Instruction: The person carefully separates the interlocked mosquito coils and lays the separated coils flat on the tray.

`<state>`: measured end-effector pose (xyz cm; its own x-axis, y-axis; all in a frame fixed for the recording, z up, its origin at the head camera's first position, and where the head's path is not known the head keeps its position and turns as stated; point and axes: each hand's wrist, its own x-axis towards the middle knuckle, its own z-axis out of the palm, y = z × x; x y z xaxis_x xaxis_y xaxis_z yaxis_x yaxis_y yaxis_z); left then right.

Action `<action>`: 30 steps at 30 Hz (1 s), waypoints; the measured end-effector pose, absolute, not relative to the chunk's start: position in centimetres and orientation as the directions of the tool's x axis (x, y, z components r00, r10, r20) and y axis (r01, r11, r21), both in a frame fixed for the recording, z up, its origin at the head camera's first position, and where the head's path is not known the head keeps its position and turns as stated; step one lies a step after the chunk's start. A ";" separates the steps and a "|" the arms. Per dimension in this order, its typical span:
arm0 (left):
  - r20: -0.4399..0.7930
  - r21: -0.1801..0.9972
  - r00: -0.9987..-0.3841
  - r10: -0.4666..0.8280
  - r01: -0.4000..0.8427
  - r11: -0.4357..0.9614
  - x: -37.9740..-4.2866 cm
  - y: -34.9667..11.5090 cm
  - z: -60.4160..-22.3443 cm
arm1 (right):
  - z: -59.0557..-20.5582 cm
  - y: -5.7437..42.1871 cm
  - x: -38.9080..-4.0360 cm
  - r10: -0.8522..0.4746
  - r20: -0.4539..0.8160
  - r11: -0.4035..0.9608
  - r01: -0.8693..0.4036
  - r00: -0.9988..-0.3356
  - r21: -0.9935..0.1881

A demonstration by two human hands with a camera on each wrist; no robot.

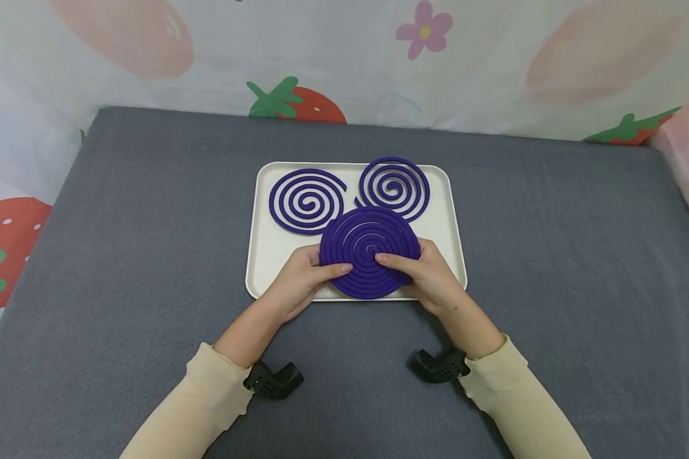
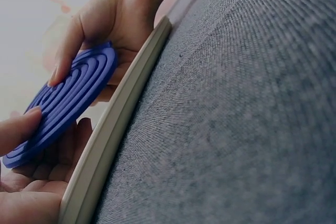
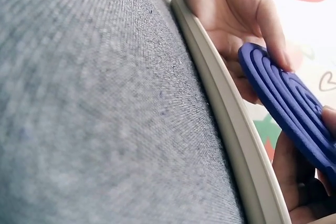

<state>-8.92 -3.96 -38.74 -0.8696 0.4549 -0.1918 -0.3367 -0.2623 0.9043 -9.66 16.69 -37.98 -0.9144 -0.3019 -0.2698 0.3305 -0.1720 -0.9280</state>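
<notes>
Between both hands (image 1: 303, 275) (image 1: 434, 275), a tight purple coil (image 1: 369, 231)

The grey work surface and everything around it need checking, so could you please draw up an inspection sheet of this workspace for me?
Surface: grey tabletop, bearing a white tray.
Job's things: dense purple spiral disc, held; left loose spiral, in the tray; right loose spiral, overlapping the tray's far rim in the head view.
Clutter: nothing seen.
Hands: left hand and right hand grip the disc's two sides, thumbs on top.
Cables: nothing seen.
Surroundings: strawberry-print backdrop behind the tabletop.
</notes>
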 end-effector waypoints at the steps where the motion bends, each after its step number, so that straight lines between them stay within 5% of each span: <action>1: -0.192 0.904 -0.870 0.454 -0.337 -0.263 -8.9 -3.9 -38.7 | -38.0 16.7 -9.7 -0.299 -0.270 -0.171 0.330 -0.915 -0.928; 22: -0.143 0.913 -0.859 0.491 -0.306 -0.269 -8.8 -4.4 -39.1 | -38.1 16.5 -9.7 -0.248 -0.235 -0.138 0.275 -0.940 -0.952; 30: -0.173 0.896 -0.856 0.487 -0.343 -0.283 -8.9 -4.2 -38.8 | -38.2 16.4 -9.7 -0.241 -0.201 -0.235 0.258 -0.949 -0.937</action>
<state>-8.93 -4.18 -38.78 -0.8560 0.4870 -0.1734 -0.3427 -0.2835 0.8956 -9.66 16.43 -38.24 -0.9494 -0.2413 -0.2008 0.2580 -0.2352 -0.9371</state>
